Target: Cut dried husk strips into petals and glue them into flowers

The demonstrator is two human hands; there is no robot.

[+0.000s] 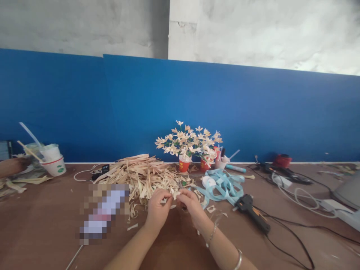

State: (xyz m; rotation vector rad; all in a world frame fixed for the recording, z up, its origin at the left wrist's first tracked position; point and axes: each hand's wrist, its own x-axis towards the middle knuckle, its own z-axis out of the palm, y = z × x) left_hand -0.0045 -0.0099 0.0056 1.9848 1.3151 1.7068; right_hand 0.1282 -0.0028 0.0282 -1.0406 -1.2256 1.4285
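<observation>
My left hand [159, 210] and my right hand [192, 206] meet low in the middle of the head view, both with fingers pinched. Between the fingertips is a small pale husk piece [176, 195], perhaps part of a flower; its exact form is too small to make out. Just beyond the hands lies a large heap of dried husks [140, 174], with loose scraps around it. Pale husk flowers [185, 142] on green stems stand behind, in red paper cups [184, 166]. A tangle of light blue ribbon [225, 185] lies right of my right hand.
A black glue gun [250, 213] with its cord lies at the right, near white cables [306, 198]. A blurred-out phone-like device [104, 213] is at the left. Farther left stand a white paper bowl [54, 166] and another person's hand [15, 167]. A blue partition [197, 97] closes the back.
</observation>
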